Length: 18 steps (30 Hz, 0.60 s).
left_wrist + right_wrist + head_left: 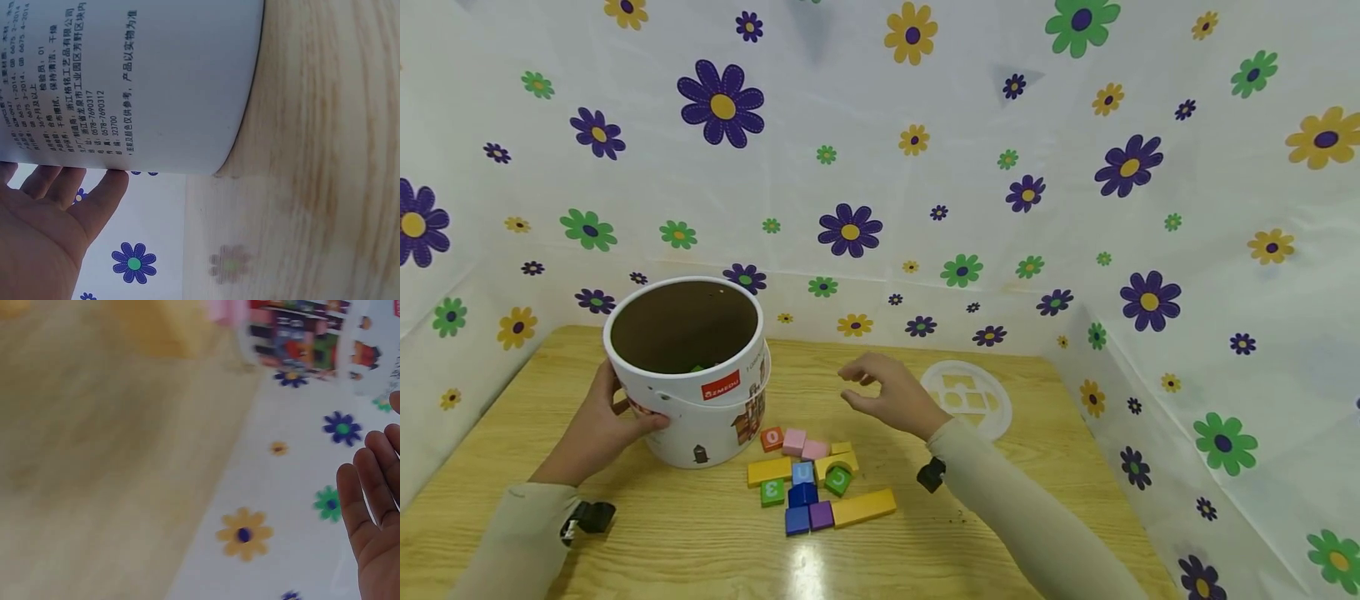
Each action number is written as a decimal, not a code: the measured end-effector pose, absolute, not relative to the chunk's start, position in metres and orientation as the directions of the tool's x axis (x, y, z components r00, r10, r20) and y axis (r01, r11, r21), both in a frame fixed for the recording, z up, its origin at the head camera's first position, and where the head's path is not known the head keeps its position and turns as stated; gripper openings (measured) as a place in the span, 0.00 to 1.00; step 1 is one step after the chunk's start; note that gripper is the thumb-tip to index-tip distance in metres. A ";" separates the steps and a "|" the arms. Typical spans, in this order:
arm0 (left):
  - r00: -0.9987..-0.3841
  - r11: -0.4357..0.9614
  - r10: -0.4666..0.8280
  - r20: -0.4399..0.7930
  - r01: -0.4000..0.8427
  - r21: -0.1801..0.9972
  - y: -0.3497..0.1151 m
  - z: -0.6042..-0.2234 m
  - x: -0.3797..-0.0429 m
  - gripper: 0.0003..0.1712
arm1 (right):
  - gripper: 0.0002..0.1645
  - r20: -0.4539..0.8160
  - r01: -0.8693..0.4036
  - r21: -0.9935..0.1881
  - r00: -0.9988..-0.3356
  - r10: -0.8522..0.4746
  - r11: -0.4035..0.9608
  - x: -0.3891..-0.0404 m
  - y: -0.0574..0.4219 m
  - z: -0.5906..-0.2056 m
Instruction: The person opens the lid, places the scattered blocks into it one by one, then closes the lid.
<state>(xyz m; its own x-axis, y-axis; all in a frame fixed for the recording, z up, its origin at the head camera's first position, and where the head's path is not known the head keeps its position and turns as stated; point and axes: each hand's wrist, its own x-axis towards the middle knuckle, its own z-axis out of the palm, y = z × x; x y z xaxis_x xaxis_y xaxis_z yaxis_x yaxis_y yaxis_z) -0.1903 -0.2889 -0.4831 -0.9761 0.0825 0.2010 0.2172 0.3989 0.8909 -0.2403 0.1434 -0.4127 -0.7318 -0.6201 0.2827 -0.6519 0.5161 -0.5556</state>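
A white bucket [700, 429] with printed pictures and a red label stands at the left of the table in the head view. My left hand [606, 421] grips its left side, thumb across the front. The left wrist view shows that hand's fingers [103, 200] against the bucket's printed wall [169, 81]. Something green shows deep inside the bucket; the rest of its inside is dark. My right hand [891, 392] hovers with bent fingers and holds nothing, right of the bucket. Below it lie toy blocks, among them a long yellow block [865, 507] and a red number block [772, 439].
A white round disc with cut-outs [1002, 408] lies on the wooden table [700, 542] at the right. Pink, blue, green and purple blocks lie grouped before the bucket. A flower-patterned sheet [880, 175] rises behind the table and along its sides.
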 end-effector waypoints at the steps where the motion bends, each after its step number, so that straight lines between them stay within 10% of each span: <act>1: -0.976 0.399 0.082 0.201 0.217 0.891 -0.289 -0.483 -0.190 0.68 | 0.16 0.258 -0.632 -0.575 -0.743 -0.617 0.521 -0.238 0.153 -0.421; 18: -0.978 0.411 0.081 0.193 0.209 0.887 -0.291 -0.487 -0.192 0.69 | 0.18 -0.056 -0.531 -0.634 -0.694 -0.718 0.562 -0.186 0.230 -0.491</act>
